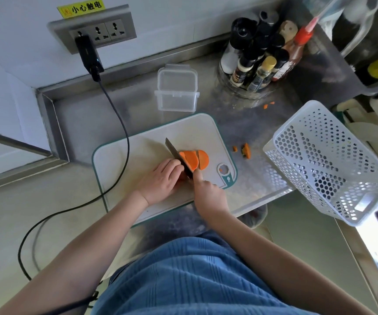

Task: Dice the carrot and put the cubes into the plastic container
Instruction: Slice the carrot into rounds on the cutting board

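Blue ribbed fabric (197, 280) of the person's top fills the bottom of the view, and both bare forearms reach from it over a brushed steel tabletop (88, 119) set against a white wall with a row of sockets (97, 30) and a black plug and cable (90, 55). Taking the white, teal-edged cutting board (138, 151) as the landmark: the carrot (195, 159) lies on its right half, cut into flat half-round slices that overlap in a short row running left to right across the board. The left hand (160, 180) lies palm down on the board with fingers curled over the uncut end of the carrot, pressing it in place. The right hand (208, 189) is closed around the handle of a knife (179, 158), index finger stretched along its spine; the dark blade angles up and to the left, its edge down in the carrot beside the left fingertips. Just beyond the board's far edge stands the clear plastic container (176, 92), open with nothing in it. Right of the board lie a few carrot scraps (246, 151), then a tilted white perforated basket (327, 160). A clear tub of condiment bottles (258, 62) sits beyond the board's far right corner.
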{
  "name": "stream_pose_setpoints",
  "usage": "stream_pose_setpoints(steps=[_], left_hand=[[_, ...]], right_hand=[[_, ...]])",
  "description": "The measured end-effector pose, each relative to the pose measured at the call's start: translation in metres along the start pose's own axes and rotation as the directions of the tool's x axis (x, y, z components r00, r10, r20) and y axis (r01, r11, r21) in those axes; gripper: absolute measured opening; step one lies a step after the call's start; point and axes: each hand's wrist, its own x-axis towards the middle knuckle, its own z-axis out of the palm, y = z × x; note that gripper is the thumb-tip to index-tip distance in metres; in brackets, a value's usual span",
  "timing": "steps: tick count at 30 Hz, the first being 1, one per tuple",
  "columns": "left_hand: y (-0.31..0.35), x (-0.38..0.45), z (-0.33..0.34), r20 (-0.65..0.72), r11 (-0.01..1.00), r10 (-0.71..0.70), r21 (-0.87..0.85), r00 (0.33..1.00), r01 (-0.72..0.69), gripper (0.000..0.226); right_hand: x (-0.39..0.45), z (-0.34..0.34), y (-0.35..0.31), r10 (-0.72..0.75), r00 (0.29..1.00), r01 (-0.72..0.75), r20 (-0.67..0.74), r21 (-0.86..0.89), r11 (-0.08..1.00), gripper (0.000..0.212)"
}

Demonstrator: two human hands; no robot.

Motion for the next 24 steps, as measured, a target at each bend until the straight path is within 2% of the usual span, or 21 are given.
stream_pose_setpoints(steps=[4, 7, 10, 14, 17, 24], left_hand=[[0.003, 0.002, -0.002, 0.007, 0.999, 0.012, 0.048, 1.000, -0.012, 0.040], [0.004, 0.002, -0.005, 0.016, 0.997, 0.016, 0.078, 1.000, -0.017, 0.044], [0.005, 0.000, -0.006, 0.018, 0.997, 0.014, 0.079, 1.000, -0.016, 0.038], [0.002, -0.007, -0.007, 0.014, 0.995, 0.003, 0.096, 1.000, -0.004, 0.021], [0.001, -0.009, -0.011, 0.002, 0.994, 0.015, 0.109, 1.000, -0.015, 0.020], [-0.006, -0.001, -0.006, 0.037, 0.998, 0.051, 0.046, 0.998, -0.053, 0.025]], right_hand=[[0.004, -0.008, 0.008, 0.064, 0.998, -0.064, -0.009, 0.012, 0.998, 0.048], [0.001, -0.014, 0.012, 0.082, 0.996, -0.080, -0.035, 0.062, 0.995, 0.034], [-0.003, -0.019, 0.011, 0.099, 0.993, -0.084, -0.068, 0.198, 0.977, 0.019], [-0.005, -0.030, 0.006, 0.090, 0.992, -0.056, -0.092, 0.319, 0.946, 0.026], [-0.008, -0.039, 0.006, 0.116, 0.989, -0.081, -0.090, 0.323, 0.943, 0.029], [-0.017, -0.032, 0.001, 0.116, 0.989, -0.092, -0.093, 0.226, 0.970, 0.021]])
